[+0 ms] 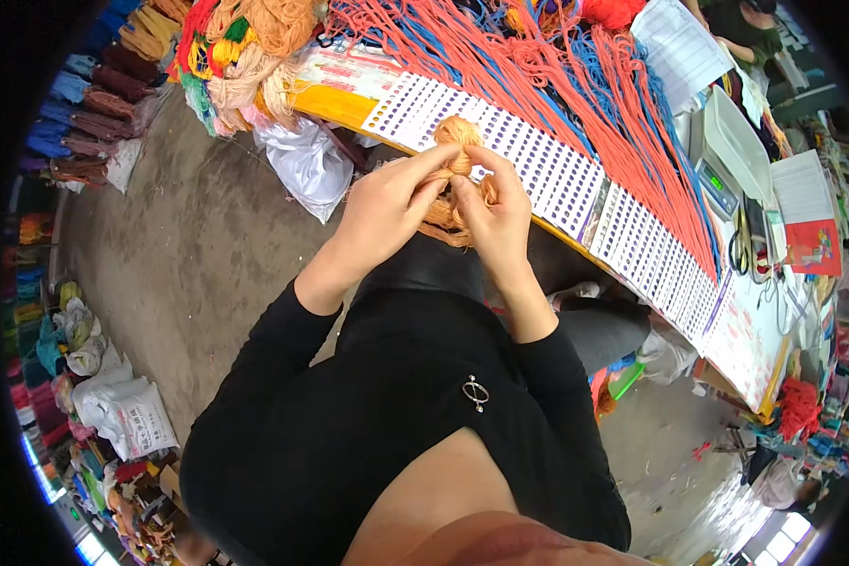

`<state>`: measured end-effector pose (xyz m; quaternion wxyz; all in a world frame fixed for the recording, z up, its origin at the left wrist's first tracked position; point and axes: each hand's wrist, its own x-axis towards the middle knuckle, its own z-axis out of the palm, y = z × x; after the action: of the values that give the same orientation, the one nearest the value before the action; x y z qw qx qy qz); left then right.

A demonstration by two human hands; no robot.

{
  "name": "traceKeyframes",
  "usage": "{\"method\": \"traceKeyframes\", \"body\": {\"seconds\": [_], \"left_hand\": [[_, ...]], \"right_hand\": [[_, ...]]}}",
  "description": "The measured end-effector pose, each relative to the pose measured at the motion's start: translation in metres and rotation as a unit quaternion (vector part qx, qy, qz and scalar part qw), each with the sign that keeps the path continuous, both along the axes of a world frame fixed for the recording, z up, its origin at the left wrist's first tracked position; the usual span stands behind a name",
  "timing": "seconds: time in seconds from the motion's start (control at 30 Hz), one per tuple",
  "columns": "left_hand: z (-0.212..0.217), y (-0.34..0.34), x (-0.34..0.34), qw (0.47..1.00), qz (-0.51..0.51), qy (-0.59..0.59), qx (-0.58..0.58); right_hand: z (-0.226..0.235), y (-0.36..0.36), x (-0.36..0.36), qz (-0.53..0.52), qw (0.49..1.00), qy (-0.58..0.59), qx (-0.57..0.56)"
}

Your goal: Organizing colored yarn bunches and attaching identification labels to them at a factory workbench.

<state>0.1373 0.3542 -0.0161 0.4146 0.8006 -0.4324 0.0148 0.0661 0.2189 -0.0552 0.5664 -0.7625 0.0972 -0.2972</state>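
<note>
A light orange yarn skein (457,132) is pinched between my two hands just off the table's near edge. My left hand (379,206) grips it with thumb and fingers from the left. From the right, my right hand (500,215) closes its thumb and fingertips on the same strands. The skein's top bunches above my fingers, and its looser loops hang below, between my palms. White sheets (528,160) with rows of dark round dots lie along the table edge beyond my hands. Exactly how the strands cross under my fingertips is hidden.
Long coral yarn (575,113) and blue strands cover the table's far part. A digital scale (719,191), scissors (740,250) and papers (681,52) lie to the right. A white bag (304,160) hangs below the edge; multicoloured skeins (245,57) pile at the far left corner.
</note>
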Motion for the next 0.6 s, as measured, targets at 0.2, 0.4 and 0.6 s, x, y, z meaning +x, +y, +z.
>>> {"method": "traceKeyframes", "body": {"seconds": [0.2, 0.4, 0.6], "left_hand": [[0.011, 0.003, 0.002, 0.983, 0.024, 0.172, -0.065], [0.021, 0.001, 0.003, 0.974, -0.020, 0.206, -0.087], [0.015, 0.003, 0.001, 0.983, -0.026, 0.173, -0.060]], "right_hand": [[-0.001, 0.002, -0.003, 0.009, 0.999, 0.024, 0.046], [-0.003, 0.005, -0.007, 0.029, 0.996, -0.055, 0.069], [0.007, -0.001, -0.014, 0.081, 0.994, 0.000, -0.073]]}}
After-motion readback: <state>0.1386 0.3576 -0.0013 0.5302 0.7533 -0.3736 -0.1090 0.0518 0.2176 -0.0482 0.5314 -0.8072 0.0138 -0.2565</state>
